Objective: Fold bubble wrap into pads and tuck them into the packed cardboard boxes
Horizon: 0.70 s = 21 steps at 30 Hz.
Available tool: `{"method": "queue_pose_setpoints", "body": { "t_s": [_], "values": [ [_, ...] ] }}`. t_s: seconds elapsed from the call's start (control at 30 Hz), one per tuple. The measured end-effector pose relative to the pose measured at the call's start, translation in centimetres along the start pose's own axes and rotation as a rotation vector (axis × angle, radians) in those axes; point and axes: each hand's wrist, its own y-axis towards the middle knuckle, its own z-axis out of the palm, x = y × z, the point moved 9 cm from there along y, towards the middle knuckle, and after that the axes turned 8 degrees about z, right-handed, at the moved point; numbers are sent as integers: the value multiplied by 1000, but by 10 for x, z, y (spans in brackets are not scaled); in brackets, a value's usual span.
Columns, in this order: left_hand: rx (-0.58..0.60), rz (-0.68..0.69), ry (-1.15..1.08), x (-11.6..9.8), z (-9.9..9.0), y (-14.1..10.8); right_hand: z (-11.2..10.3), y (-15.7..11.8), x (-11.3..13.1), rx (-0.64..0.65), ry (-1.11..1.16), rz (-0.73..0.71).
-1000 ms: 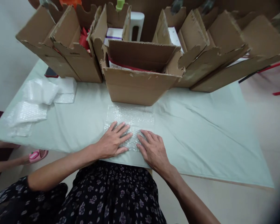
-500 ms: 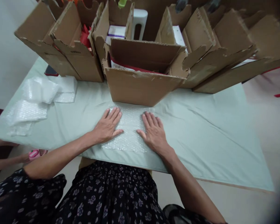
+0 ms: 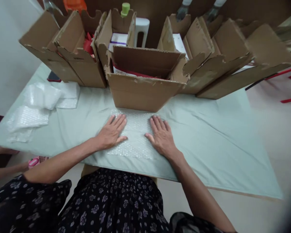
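Note:
A sheet of clear bubble wrap [image 3: 137,132] lies flat on the pale green tablecloth [image 3: 208,145], just in front of a cardboard box. My left hand [image 3: 113,132] rests palm down on the sheet's left side, fingers stretched and thumb pointing inward. On the right side, my right hand [image 3: 162,134] lies flat as well, its fingers spread. Both palms hide the side edges of the wrap. The wrap between my hands shows, with nothing on top of it.
An open cardboard box [image 3: 145,92] stands close beyond the wrap, with more open cartons [image 3: 75,61] in a row behind. Folded bubble wrap pieces [image 3: 36,106] are heaped at the left, near a dark phone-like object [image 3: 53,77]. Another person's feet [image 3: 34,161] show at lower left.
My right hand has slid slightly to the right, so the hands are a little farther apart. The view has tilted up slightly, showing more behind the boxes. The left hand has barely moved.

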Motion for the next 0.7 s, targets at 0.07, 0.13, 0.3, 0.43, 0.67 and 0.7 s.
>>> {"method": "queue_pose_setpoints", "body": {
  "t_s": [0.07, 0.13, 0.3, 0.43, 0.67, 0.7],
  "values": [
    [-47, -108, 3, 16, -9, -22, -8, -21, -26, -57, 3, 74],
    [-90, -143, -14, 14, -20, -41, -17, -47, -39, -90, 45, 57],
    [-65, 90, -145, -45, -25, -57, -24, -92, -26, 46, 196, -180],
    [-46, 82, -192, -58, -20, -55, -23, -88, -10, 14, 197, -211],
    [-200, 11, -341, -41, -44, -61, -53, -81, -5, -257, 554, -86],
    [-248, -21, -388, -34, -49, -64, -54, -83, -10, -240, 650, -43]
  ]
}}
